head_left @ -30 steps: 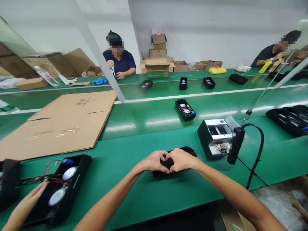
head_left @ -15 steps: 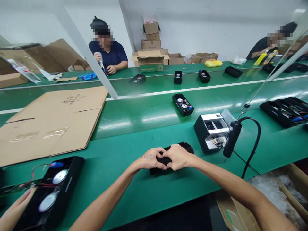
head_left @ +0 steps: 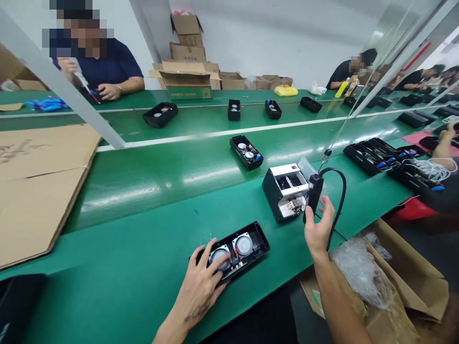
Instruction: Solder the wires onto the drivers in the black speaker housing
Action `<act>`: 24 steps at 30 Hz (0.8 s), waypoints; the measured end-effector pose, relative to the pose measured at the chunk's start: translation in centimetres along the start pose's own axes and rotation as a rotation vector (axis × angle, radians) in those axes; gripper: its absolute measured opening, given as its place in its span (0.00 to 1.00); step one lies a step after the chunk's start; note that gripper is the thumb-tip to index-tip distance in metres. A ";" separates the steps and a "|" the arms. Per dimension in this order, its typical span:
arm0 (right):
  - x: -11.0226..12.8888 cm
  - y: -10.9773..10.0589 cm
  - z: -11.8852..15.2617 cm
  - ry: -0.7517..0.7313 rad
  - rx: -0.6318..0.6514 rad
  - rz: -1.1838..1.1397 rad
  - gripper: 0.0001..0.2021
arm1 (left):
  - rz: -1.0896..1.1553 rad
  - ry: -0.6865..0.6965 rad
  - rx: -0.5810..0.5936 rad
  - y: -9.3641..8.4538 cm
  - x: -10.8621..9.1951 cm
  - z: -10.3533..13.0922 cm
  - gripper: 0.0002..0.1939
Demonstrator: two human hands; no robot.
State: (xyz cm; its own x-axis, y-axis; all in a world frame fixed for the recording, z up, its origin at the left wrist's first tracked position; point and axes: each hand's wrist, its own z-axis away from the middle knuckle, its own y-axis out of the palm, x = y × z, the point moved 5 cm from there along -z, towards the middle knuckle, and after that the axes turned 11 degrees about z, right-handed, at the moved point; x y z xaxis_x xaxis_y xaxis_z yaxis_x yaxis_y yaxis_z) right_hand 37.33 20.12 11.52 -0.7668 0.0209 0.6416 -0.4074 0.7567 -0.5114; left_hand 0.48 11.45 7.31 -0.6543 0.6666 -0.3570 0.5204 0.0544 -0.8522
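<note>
Resting on the green bench, the left hand has its fingers spread over the near end of the open black speaker case, the fingertips touching one of the two round drivers inside. The right hand is raised with fingers loosely open and curled, just beside the hanging black electric screwdriver; I cannot tell if they already touch it. Beyond these fingers stands a small black and white box
</note>
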 end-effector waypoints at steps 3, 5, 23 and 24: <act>-1.9 1.8 -2.1 0.048 0.180 -0.014 0.28 | 0.020 0.006 -0.035 0.0 0.3 -0.1 0.14; -2.5 1.8 -2.3 0.075 0.175 -0.068 0.26 | 0.024 0.011 -0.047 0.0 0.4 -0.1 0.13; 4.5 2.2 -6.6 0.109 0.166 -0.598 0.16 | 0.052 0.021 -0.053 2.7 0.9 -4.4 0.10; 4.5 2.4 -6.5 0.101 0.216 -0.574 0.16 | 0.046 0.027 -0.048 2.6 0.8 -4.5 0.10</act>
State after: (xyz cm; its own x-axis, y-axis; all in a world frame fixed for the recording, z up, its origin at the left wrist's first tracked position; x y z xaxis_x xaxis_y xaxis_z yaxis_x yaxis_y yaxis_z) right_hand 36.15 26.27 16.92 -0.3488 -0.2802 0.8944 -0.8403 0.5161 -0.1660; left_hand 3.79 15.48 6.54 -0.6142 0.6891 -0.3846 0.5757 0.0580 -0.8156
